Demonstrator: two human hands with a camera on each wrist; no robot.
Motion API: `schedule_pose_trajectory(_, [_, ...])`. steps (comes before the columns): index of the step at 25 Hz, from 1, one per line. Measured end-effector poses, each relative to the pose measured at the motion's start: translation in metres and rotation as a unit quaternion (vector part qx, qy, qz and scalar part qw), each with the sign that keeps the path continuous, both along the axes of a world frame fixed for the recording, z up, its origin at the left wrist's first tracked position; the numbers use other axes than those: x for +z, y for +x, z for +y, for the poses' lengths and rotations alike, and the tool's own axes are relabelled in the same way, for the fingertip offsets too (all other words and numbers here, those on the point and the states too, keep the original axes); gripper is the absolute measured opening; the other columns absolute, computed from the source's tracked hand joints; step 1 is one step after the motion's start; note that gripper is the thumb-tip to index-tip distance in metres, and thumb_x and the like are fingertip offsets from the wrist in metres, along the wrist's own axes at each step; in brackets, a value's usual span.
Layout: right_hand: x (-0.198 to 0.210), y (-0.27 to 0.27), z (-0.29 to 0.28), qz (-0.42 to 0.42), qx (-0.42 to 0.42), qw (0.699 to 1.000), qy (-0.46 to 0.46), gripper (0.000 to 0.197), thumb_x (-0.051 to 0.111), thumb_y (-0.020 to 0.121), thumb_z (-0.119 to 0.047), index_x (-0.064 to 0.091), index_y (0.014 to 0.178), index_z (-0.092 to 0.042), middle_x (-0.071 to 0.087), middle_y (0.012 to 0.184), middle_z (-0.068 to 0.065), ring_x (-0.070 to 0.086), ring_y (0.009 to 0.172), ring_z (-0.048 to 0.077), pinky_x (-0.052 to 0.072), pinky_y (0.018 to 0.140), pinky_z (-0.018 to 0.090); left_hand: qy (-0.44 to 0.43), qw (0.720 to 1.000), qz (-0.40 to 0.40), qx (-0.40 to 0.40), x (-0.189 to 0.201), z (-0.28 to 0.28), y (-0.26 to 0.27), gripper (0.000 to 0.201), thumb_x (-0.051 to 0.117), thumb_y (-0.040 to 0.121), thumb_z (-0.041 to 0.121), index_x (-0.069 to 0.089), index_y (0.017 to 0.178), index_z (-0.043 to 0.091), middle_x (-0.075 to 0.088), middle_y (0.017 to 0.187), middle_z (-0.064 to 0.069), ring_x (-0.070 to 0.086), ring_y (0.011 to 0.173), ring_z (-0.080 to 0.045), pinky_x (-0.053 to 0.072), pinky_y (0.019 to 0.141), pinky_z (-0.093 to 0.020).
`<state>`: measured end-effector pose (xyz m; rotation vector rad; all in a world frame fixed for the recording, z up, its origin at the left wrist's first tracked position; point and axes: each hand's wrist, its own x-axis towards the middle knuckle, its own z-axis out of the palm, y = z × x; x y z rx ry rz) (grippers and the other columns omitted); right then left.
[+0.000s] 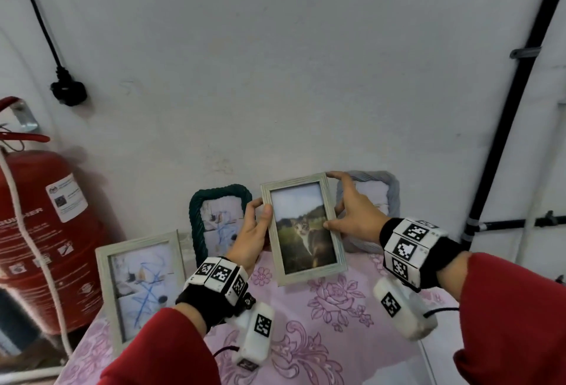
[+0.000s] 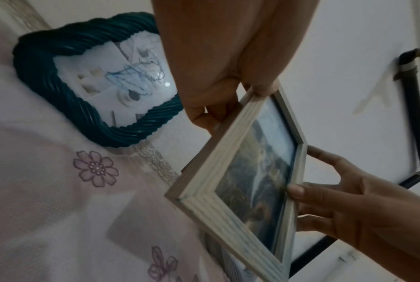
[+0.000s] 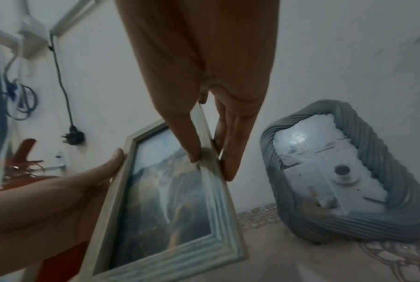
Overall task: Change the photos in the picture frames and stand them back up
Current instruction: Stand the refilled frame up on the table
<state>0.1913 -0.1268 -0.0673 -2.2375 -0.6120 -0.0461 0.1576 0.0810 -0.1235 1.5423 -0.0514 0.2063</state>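
Left hand and right hand each pinch a long side of the pale wooden cat-photo frame, long axis upright, bottom edge just above the floral tabletop.

A: Rear surface: a plain white wall, scuffed in places. A black cable with a plug hangs at upper left.

B: Right side: a black pipe runs down the wall, clamped by a bracket.

A: Left side: a red fire extinguisher stands beside the table.

B: Table covering: a pink floral cloth, lit evenly
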Motion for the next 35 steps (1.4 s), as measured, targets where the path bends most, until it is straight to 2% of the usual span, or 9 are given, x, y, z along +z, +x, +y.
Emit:
schedule_pose_trajectory(4, [-0.019,0.024,0.002,0.011,-0.005,1.000,-0.024,0.099,0.076,0.072,-0.002,0.009,0.142,-0.024,0.047,0.070,0.009,0.054,0.064,0.024,0.052,0.059,0.038,0.011,1.000,0.012,-0.012,-0.016,0.005,0.025,0.033,0.047,0.082,0.052,0.041,0.109,0.034,0.073,0.078,0.002,0.069,0.071,-0.014,0.054,0.057,-0.028])
schedule_pose_trajectory(8, [-0.041,0.046,0.003,0.013,-0.021,1.000,-0.019,0.099,0.076,0.071,0.000,0.010,0.141,-0.023,0.045,0.075,0.000,0.048,0.059,0.010,0.038,0.043,0.010,0.015,0.999,0.029,-0.026,-0.031,0.007,0.045,0.033,0.048,0.082,0.051,0.042,0.109,0.034,0.073,0.085,-0.005,0.069,0.080,-0.022,0.055,0.063,-0.033])
schedule_pose_trajectory(11, [-0.053,0.053,0.005,0.018,-0.037,0.999,-0.028,0.098,0.077,0.071,-0.001,0.011,0.140,-0.022,0.047,0.086,0.001,0.047,0.067,0.006,0.037,0.045,0.008,0.026,0.998,0.037,-0.036,-0.039,0.007,0.053,0.022,0.044,0.091,0.044,0.041,0.111,0.035,0.068,0.093,-0.015,0.066,0.087,-0.030,0.054,0.076,-0.044])
schedule_pose_trajectory(14, [-0.062,0.050,0.004,0.035,-0.043,0.998,-0.029,0.097,0.075,0.071,0.002,0.011,0.140,-0.022,0.044,0.070,-0.002,0.044,0.056,0.004,0.036,0.040,0.006,0.026,0.998,0.041,-0.035,-0.046,0.005,0.051,0.017,0.042,0.095,0.040,0.041,0.111,0.036,0.068,0.093,-0.013,0.066,0.085,-0.028,0.054,0.075,-0.043])
schedule_pose_trajectory(19, [-0.064,0.040,0.000,0.052,-0.042,0.997,-0.029,0.094,0.074,0.073,0.001,0.012,0.140,-0.022,0.046,0.066,-0.003,0.048,0.053,0.006,0.036,0.039,0.011,0.029,0.998,0.051,-0.036,-0.050,0.004,0.040,0.013,0.041,0.096,0.036,0.041,0.109,0.037,0.071,0.085,-0.002,0.069,0.075,-0.016,0.053,0.057,-0.029])
schedule_pose_trajectory(24, [-0.059,0.024,0.005,0.051,-0.048,0.997,-0.042,0.094,0.073,0.074,0.002,0.011,0.141,-0.021,0.042,0.063,0.000,0.044,0.052,0.014,0.049,0.058,0.032,0.062,0.996,0.053,-0.029,-0.042,0.009,0.029,0.028,0.044,0.097,0.022,0.038,0.124,0.016,0.066,0.104,-0.011,0.066,0.089,-0.024,0.055,0.082,-0.042])
schedule_pose_trajectory(26, [-0.058,0.020,0.006,0.046,-0.048,0.997,-0.044,0.093,0.072,0.075,0.003,0.010,0.141,-0.020,0.041,0.062,0.000,0.043,0.051,0.014,0.048,0.060,0.033,0.078,0.996,0.050,-0.015,-0.039,0.008,0.025,0.035,0.045,0.096,0.018,0.036,0.129,0.011,0.064,0.105,-0.013,0.064,0.092,-0.027,0.051,0.088,-0.047])
schedule_pose_trajectory(32, [-0.055,0.011,0.006,0.045,-0.059,0.996,-0.043,0.094,0.071,0.076,0.003,0.009,0.143,-0.020,0.041,0.063,-0.001,0.043,0.053,0.012,0.050,0.066,0.034,0.100,0.994,0.043,0.014,-0.034,0.000,0.021,0.036,0.045,0.096,0.013,0.036,0.130,0.008,0.064,0.097,-0.009,0.066,0.078,-0.014,0.056,0.074,-0.031])
schedule_pose_trajectory(35, [-0.054,0.009,0.006,0.052,-0.058,0.996,-0.045,0.096,0.070,0.076,0.004,0.007,0.143,-0.020,0.048,0.069,0.005,0.051,0.062,0.022,0.055,0.076,0.044,0.120,0.991,0.049,0.018,-0.032,-0.001,0.018,0.039,0.046,0.096,0.014,0.034,0.132,0.008,0.064,0.103,-0.017,0.067,0.087,-0.024,0.055,0.080,-0.042])
